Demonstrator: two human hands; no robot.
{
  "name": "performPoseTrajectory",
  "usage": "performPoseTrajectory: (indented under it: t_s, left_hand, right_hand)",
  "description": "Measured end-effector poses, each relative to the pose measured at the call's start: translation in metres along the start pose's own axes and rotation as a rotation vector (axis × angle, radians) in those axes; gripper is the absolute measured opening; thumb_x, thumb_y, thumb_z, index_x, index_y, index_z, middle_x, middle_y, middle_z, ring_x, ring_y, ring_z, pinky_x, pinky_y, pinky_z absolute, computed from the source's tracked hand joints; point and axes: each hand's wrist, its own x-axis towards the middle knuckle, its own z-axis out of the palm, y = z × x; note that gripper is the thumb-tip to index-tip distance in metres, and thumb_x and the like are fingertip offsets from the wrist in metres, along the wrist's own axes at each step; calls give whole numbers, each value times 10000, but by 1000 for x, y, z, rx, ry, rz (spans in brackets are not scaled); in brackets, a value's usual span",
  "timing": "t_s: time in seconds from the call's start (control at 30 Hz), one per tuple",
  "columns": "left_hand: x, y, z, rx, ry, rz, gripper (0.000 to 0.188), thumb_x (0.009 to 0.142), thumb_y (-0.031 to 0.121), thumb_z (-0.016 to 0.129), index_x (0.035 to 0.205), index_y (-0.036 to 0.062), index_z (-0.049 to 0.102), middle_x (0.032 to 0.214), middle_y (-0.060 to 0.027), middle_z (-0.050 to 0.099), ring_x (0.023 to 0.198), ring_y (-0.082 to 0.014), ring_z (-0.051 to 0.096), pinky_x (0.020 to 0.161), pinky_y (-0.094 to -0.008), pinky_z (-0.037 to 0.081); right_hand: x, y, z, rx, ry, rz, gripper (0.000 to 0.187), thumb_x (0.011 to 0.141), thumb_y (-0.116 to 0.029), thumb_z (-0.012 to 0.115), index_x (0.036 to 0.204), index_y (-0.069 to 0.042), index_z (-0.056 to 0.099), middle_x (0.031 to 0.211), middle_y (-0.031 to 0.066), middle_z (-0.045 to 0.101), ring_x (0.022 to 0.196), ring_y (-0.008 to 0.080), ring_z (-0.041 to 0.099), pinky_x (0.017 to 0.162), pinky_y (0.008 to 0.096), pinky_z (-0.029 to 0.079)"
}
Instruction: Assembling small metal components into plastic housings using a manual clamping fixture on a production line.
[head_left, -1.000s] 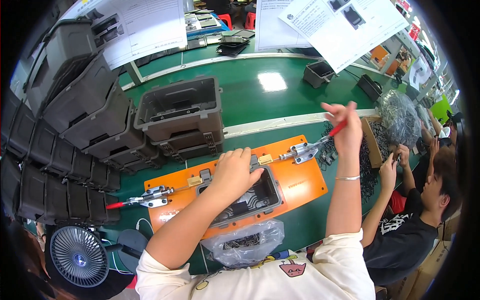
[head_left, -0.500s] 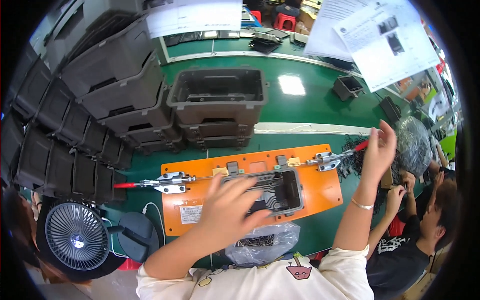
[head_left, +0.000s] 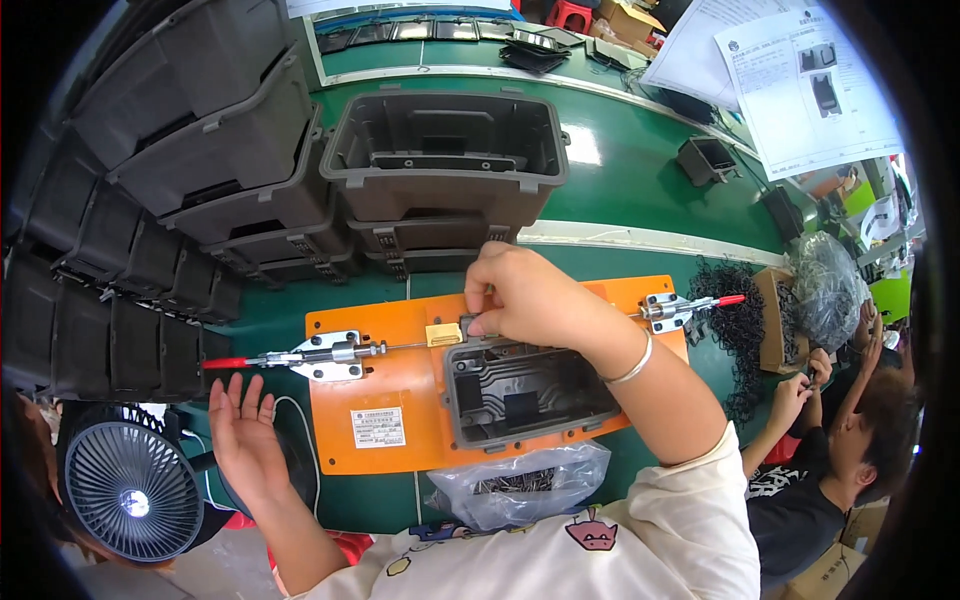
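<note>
My left hand is open, palm turned up and fingers stretched out, just below the red handle of the left toggle clamp. Across the orange fixture plate reaches my right hand, its thumb and fingers pinched at a small dark grey latch piece. That piece is at the back rim of a dark grey plastic housing, which lies open side up in the fixture. Beside it sits a yellow block, with a thin metal rod running toward it. My right hand hides the rim's other block.
Stacked grey housings stand behind and along the left. A clear bag of screws lies in front of the plate. The right toggle clamp, loose black parts and a co-worker's hands are at right; a fan is at left.
My left hand has moved from above the housing to the left clamp's handle. My right hand has left the right clamp's handle and come to the latch piece; that handle now lies lower.
</note>
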Motion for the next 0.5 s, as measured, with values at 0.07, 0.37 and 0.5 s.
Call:
performPoseTrajectory:
  t_s: [0.07,0.37,0.5]
  left_hand:
    - [10,-2,-6,-52,-10,-15,494,950,247,520,1340,-16,371,1323,-211,463,1184,-321,504,948,-401,426]
    - [28,-7,-17,-145,-13,-4,500,960,217,460,1368,-47,342,1306,-227,474,1180,-331,498,1038,-418,371]
    - [25,-6,-14,-120,-4,16,510,959,210,459,1380,-45,329,1304,-235,471,1175,-330,500,1041,-417,371]
  right_hand:
    - [-1,-4,-2,7,-4,22,222,663,-43,792,790,-11,613,826,116,547,747,236,594,646,334,485]
    - [-2,-4,7,-4,52,-33,231,668,13,753,844,-11,606,861,132,574,759,279,592,676,357,485]
    - [1,-1,8,119,22,21,205,675,24,737,830,0,605,822,135,604,752,279,606,667,354,488]
